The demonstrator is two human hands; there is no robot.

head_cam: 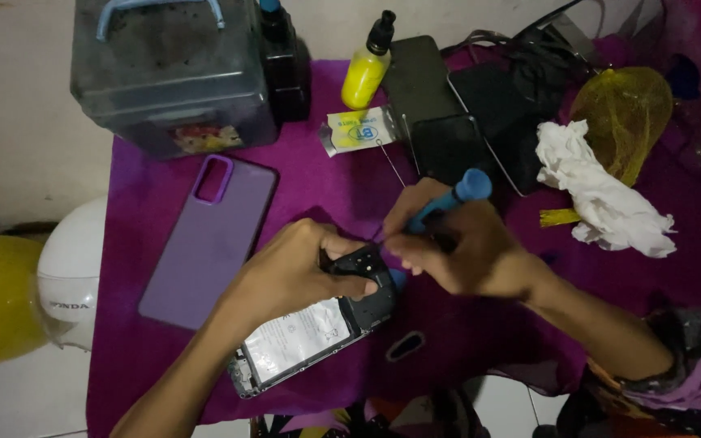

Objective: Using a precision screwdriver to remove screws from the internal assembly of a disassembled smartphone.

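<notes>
While the left hand (294, 272) holds the opened phone (318, 324) down, the right hand (456, 243) grips a blue screwdriver (452, 197) over it. If the tip slips, it could scratch the parts inside.

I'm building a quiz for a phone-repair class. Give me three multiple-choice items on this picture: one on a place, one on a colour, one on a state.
1. Where does the purple phone case lie?
A. Left of the opened phone
B. On the white cloth
C. Inside the grey box

2. What colour is the screwdriver handle?
A. Red
B. Blue
C. Green

3. How is the opened phone?
A. Sealed
B. In its case
C. Back off, insides showing

Answers: 1 A, it lies on the purple mat left of the left hand. 2 B, blue shows above the right hand. 3 C, the battery is bare.
</notes>
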